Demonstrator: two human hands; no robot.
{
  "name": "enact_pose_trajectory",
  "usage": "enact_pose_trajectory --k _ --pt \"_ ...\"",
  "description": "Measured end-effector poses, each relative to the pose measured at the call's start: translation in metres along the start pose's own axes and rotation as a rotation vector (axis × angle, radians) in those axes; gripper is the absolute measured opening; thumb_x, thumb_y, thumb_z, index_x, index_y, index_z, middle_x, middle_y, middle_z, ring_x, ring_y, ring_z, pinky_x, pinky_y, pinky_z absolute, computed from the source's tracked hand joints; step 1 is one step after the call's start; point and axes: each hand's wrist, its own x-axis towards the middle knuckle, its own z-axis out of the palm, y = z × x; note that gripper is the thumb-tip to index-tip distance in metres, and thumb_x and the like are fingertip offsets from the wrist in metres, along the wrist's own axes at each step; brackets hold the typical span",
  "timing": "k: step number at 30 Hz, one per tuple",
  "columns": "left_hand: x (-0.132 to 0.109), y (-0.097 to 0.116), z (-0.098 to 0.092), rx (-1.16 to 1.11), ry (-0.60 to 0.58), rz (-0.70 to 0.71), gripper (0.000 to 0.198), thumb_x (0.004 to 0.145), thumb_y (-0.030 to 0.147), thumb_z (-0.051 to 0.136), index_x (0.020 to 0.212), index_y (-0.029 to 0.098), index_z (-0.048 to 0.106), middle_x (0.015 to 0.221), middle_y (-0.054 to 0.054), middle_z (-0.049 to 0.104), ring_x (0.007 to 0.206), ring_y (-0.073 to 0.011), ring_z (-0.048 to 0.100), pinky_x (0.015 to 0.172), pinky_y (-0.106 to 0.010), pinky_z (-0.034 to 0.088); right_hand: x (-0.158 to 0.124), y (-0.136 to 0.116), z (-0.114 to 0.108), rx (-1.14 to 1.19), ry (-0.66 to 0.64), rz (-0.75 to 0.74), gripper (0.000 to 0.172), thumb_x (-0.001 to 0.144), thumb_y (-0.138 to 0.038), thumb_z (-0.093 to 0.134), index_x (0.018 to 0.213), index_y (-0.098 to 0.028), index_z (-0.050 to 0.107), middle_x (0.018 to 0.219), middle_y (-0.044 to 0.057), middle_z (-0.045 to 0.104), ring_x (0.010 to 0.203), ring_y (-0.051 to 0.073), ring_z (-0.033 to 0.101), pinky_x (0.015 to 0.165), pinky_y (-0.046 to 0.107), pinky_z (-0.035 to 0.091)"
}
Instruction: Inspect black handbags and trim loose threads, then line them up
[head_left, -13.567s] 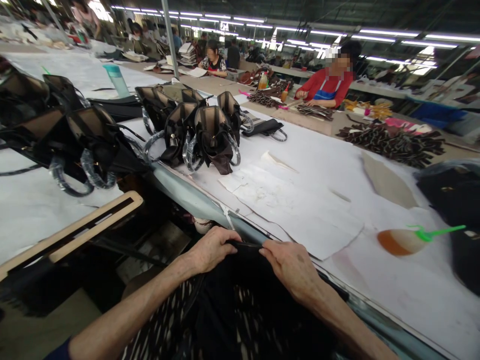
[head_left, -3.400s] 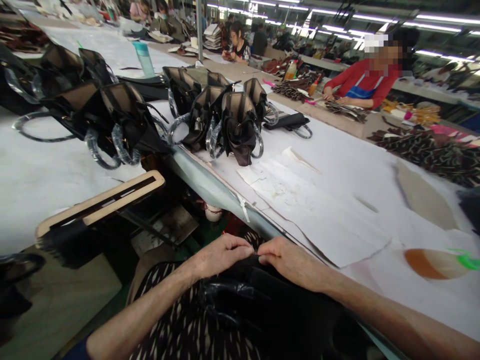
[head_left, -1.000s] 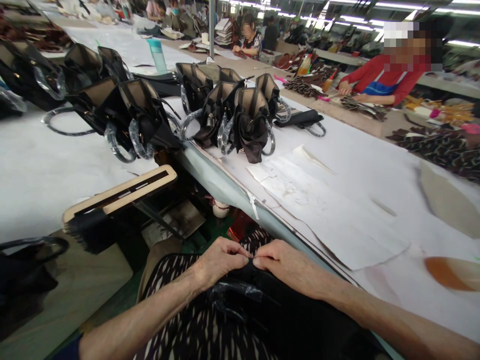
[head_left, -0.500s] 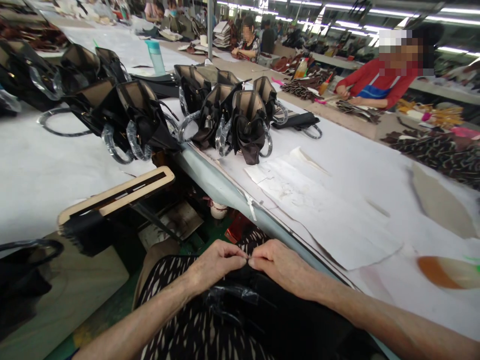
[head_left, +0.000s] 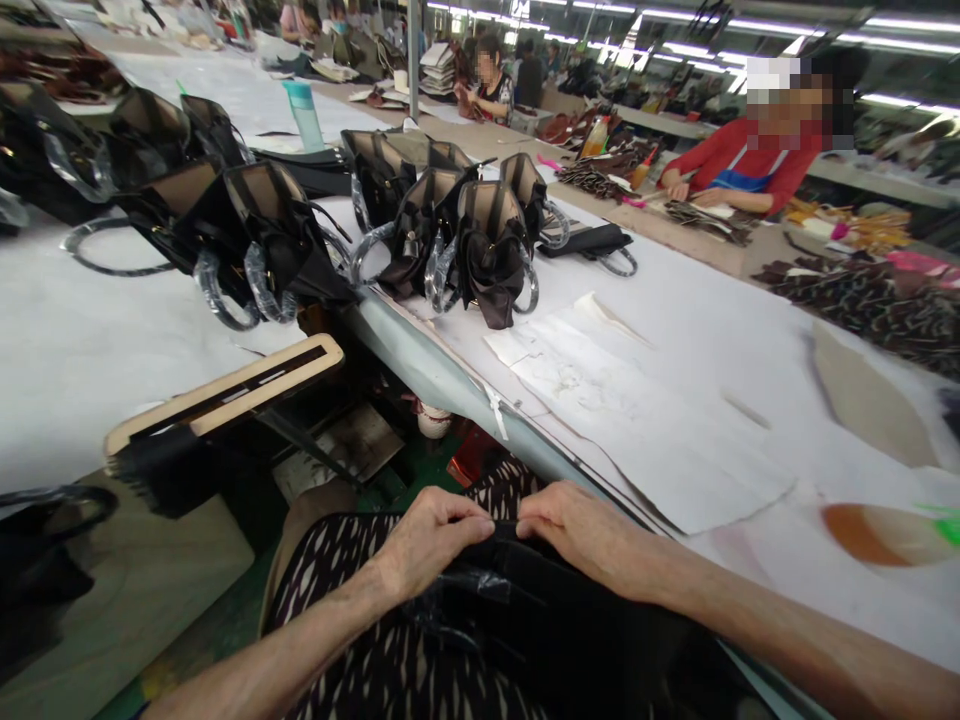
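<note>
A black handbag [head_left: 600, 620] lies across my lap, over patterned dark cloth [head_left: 360, 640]. My left hand [head_left: 435, 530] pinches the bag's upper edge between thumb and fingers. Just to its right, my right hand [head_left: 562, 520] pinches the same edge, with a short stretch of black edge showing between the two. A handle wrapped in clear plastic [head_left: 465, 590] lies on the bag below my left hand. Much of the bag is dark, and its lower part runs out of view.
Several black handbags [head_left: 491, 240] stand on the white-covered tables [head_left: 720, 330]. A slotted wooden-topped stand [head_left: 225, 390] juts out at left. A bottle of amber liquid [head_left: 870, 535] lies at right. A turquoise bottle [head_left: 302, 115] stands behind. Across the table a person in red [head_left: 795, 160] handles dark pieces.
My hands have moved slightly apart along the bag's edge, the right one shifting rightward. The view has turned a little, so the surroundings sit slightly further left.
</note>
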Motion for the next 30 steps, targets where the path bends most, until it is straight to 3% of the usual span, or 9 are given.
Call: enact_pose_trajectory --k 3,7,13,18,24,27,30 --pt "-0.001 0.000 -0.001 0.022 -0.004 0.027 0.030 0.077 0.030 0.047 0.056 0.012 0.056 0.052 0.004 0.034 0.052 -0.0082 0.030 0.048 -0.021 0.023 -0.013 0.015 -0.007 -0.040 0.012 0.020 0.026 0.081 -0.022 0.040 0.056 -0.018 0.044 0.054 -0.005 0.045 0.051 0.008 0.039 0.050 0.020 0.029" --pt "-0.001 -0.001 -0.002 0.053 -0.006 0.038 0.032 0.079 0.035 0.046 0.063 0.012 0.061 0.056 0.003 0.047 0.056 -0.0100 0.039 0.052 -0.021 0.030 -0.032 0.032 -0.012 -0.063 0.059 0.057 0.025 0.084 -0.023 0.039 0.060 -0.019 0.048 0.060 -0.005 0.052 0.058 0.008 0.048 0.056 0.019 0.033" --pt "0.000 0.004 -0.005 0.189 -0.058 0.092 0.034 0.083 0.035 0.042 0.076 0.012 0.065 0.071 0.000 0.061 0.067 -0.0139 0.051 0.062 -0.021 0.037 -0.042 0.035 -0.007 -0.098 0.119 0.112 0.029 0.085 -0.025 0.039 0.059 -0.018 0.049 0.054 -0.005 0.045 0.050 0.007 0.040 0.048 0.018 0.029" --pt "0.000 0.021 -0.015 0.502 -0.031 0.208 0.028 0.084 0.033 0.045 0.074 0.018 0.067 0.104 -0.001 0.061 0.093 -0.0176 0.052 0.083 -0.024 0.035 -0.042 0.025 -0.008 -0.098 0.139 0.034 0.029 0.085 -0.023 0.042 0.058 -0.017 0.049 0.053 -0.006 0.045 0.050 0.006 0.039 0.049 0.018 0.028" --pt "-0.003 0.059 -0.024 0.732 -0.123 0.241 0.027 0.077 0.041 0.056 0.098 0.025 0.065 0.086 -0.001 0.064 0.084 -0.0188 0.055 0.075 -0.025 0.036 -0.033 0.004 -0.020 -0.195 0.133 -0.060 0.028 0.085 -0.024 0.042 0.060 -0.018 0.053 0.050 -0.006 0.044 0.045 0.006 0.035 0.046 0.020 0.026" --pt "-0.007 0.078 -0.030 0.815 -0.179 0.330 0.022 0.079 0.039 0.055 0.089 0.023 0.067 0.077 -0.001 0.064 0.077 -0.0180 0.056 0.068 -0.024 0.035 -0.020 -0.004 -0.027 -0.311 0.212 -0.237 0.019 0.083 -0.020 0.043 0.069 -0.019 0.057 0.057 -0.005 0.053 0.049 0.008 0.042 0.049 0.022 0.028" --pt "-0.011 0.093 -0.037 0.917 -0.121 0.383 0.024 0.082 0.035 0.050 0.076 0.019 0.066 0.067 -0.002 0.062 0.065 -0.0165 0.055 0.058 -0.024 0.033 -0.002 -0.014 -0.034 -0.392 0.308 -0.376 0.013 0.082 -0.021 0.048 0.071 -0.019 0.055 0.064 -0.003 0.059 0.055 0.009 0.049 0.053 0.022 0.030"
